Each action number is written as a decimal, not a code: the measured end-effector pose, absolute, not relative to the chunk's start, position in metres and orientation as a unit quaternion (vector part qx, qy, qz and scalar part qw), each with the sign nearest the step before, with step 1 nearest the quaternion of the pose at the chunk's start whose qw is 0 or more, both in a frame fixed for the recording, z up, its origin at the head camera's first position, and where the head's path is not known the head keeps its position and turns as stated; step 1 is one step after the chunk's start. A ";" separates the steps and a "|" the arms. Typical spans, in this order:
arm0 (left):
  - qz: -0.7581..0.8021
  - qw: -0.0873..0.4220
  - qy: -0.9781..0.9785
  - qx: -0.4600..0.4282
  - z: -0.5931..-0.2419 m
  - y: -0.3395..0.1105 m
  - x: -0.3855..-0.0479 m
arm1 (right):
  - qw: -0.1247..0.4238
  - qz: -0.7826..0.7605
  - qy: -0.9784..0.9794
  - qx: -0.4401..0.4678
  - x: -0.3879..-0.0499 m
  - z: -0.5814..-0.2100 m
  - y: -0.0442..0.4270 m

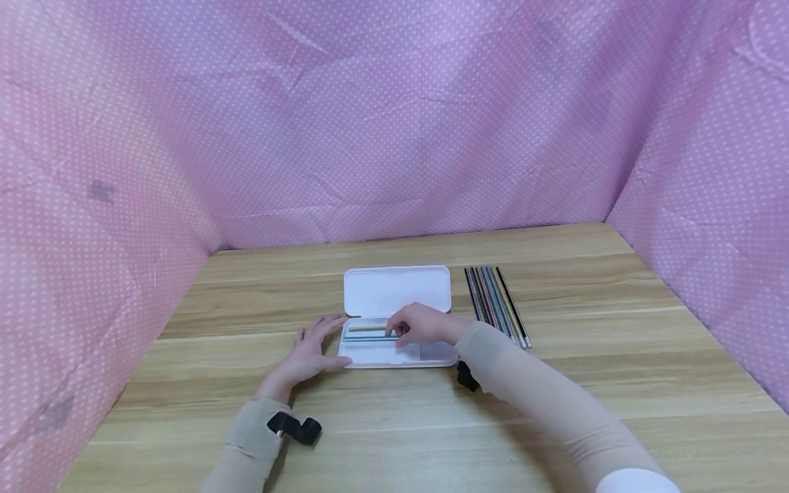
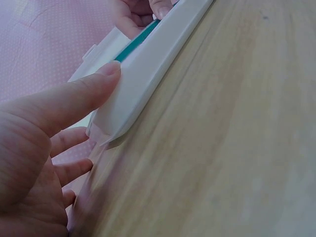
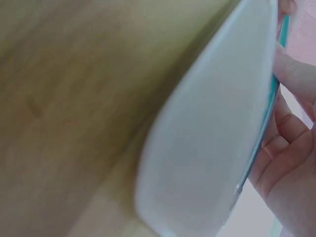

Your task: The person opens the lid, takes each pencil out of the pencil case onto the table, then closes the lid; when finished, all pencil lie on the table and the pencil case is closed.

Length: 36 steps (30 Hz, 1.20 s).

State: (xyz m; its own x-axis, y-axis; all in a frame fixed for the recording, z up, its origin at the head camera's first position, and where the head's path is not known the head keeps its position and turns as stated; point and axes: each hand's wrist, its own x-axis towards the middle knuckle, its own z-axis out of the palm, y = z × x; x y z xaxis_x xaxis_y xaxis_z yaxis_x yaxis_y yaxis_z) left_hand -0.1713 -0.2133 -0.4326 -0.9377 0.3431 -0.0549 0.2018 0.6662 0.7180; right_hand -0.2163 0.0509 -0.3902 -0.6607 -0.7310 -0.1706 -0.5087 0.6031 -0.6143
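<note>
A white pencil case (image 1: 379, 355) lies open on the table, its lid (image 1: 397, 291) folded back on the far side. My right hand (image 1: 422, 323) is over the case and pinches a teal pencil (image 3: 273, 91) between thumb and fingers. That pencil lies lengthwise along the case, and the hand covers part of it. A gold-coloured pencil (image 1: 366, 329) lies in the case's far part. At the case's left end is my left hand (image 1: 306, 357), fingers spread, its thumb touching the near left corner of the rim.
To the right of the case, a row of several pencils (image 1: 493, 301) in dark, red, blue and gold tones lies on the wooden table (image 1: 382, 431), partly behind the right forearm. Pink dotted cloth (image 1: 394, 137) hangs at the back and both sides.
</note>
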 end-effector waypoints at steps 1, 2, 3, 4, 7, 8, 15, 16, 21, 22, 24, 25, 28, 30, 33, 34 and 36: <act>0.379 0.092 0.909 0.150 -0.433 -0.213 -0.171 | 0.205 -0.272 0.869 -0.359 -0.216 -0.389 0.051; 0.378 0.091 0.909 0.151 -0.433 -0.213 -0.171 | 0.202 -0.277 0.866 -0.363 -0.216 -0.389 0.051; 0.377 0.090 0.909 0.151 -0.433 -0.213 -0.171 | 0.200 -0.281 0.865 -0.365 -0.216 -0.388 0.051; 0.376 0.090 0.910 0.151 -0.432 -0.213 -0.171 | 0.197 -0.287 0.863 -0.366 -0.216 -0.387 0.051; 0.374 0.092 0.911 0.148 -0.432 -0.212 -0.171 | 0.186 -0.307 0.858 -0.367 -0.215 -0.384 0.052; 0.373 0.093 0.912 0.147 -0.431 -0.212 -0.171 | 0.184 -0.313 0.857 -0.364 -0.215 -0.383 0.052; 0.373 0.088 0.911 0.151 -0.432 -0.213 -0.172 | 0.166 -0.381 0.850 -0.324 -0.216 -0.377 0.058; 0.376 0.088 0.910 0.151 -0.432 -0.213 -0.172 | 0.164 -0.392 0.848 -0.317 -0.216 -0.377 0.059; 0.381 0.085 0.908 0.155 -0.433 -0.213 -0.171 | 0.165 -0.470 0.825 -0.269 -0.214 -0.379 0.066; 0.381 0.085 0.907 0.155 -0.432 -0.213 -0.172 | 0.167 -0.484 0.820 -0.255 -0.214 -0.379 0.067; 0.381 0.086 0.908 0.155 -0.432 -0.214 -0.172 | 0.174 -0.511 0.810 -0.227 -0.212 -0.379 0.071; 0.380 0.087 0.908 0.155 -0.433 -0.214 -0.172 | 0.179 -0.525 0.805 -0.211 -0.211 -0.379 0.072; 0.381 0.089 0.907 0.153 -0.433 -0.214 -0.172 | 0.192 -0.558 0.787 -0.177 -0.208 -0.379 0.077; 0.381 0.090 0.907 0.154 -0.433 -0.214 -0.172 | 0.200 -0.574 0.777 -0.163 -0.206 -0.379 0.081; 0.380 0.089 0.908 0.154 -0.433 -0.214 -0.172 | 0.208 -0.588 0.766 -0.159 -0.203 -0.379 0.088; 0.380 0.089 0.908 0.155 -0.433 -0.214 -0.172 | 0.209 -0.591 0.763 -0.155 -0.202 -0.379 0.090; 0.380 0.088 0.907 0.155 -0.433 -0.214 -0.172 | 0.211 -0.594 0.763 -0.146 -0.199 -0.379 0.095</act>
